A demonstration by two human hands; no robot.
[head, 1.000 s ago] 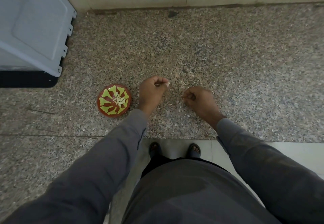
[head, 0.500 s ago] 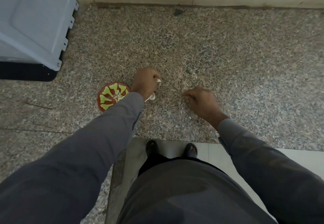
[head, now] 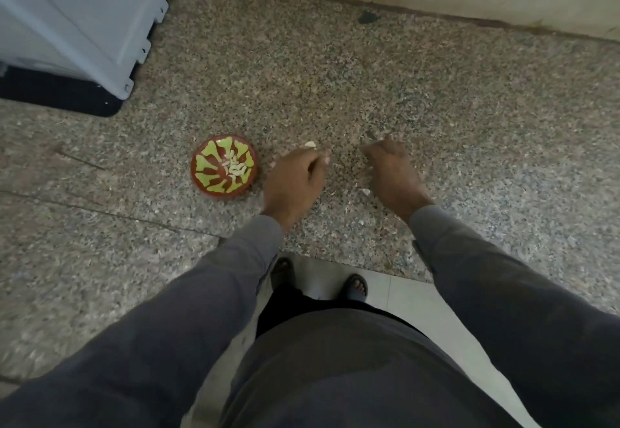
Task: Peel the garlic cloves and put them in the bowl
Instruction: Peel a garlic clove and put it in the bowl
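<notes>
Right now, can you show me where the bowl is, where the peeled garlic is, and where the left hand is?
bowl (head: 200, 182): head view, on its red rim at the left edge.
peeled garlic (head: 237, 168): head view, on the pale cloves heaped inside the bowl.
left hand (head: 292, 181): head view, on the back of the hand.

Both hands are motion-blurred; the left hand (head: 292, 179) hides its own fingers, so any hold on the pale bit (head: 324, 159) at their tips is unclear, and the right hand (head: 394, 172) equally; the grey bin (head: 77, 18) is cropped
</notes>
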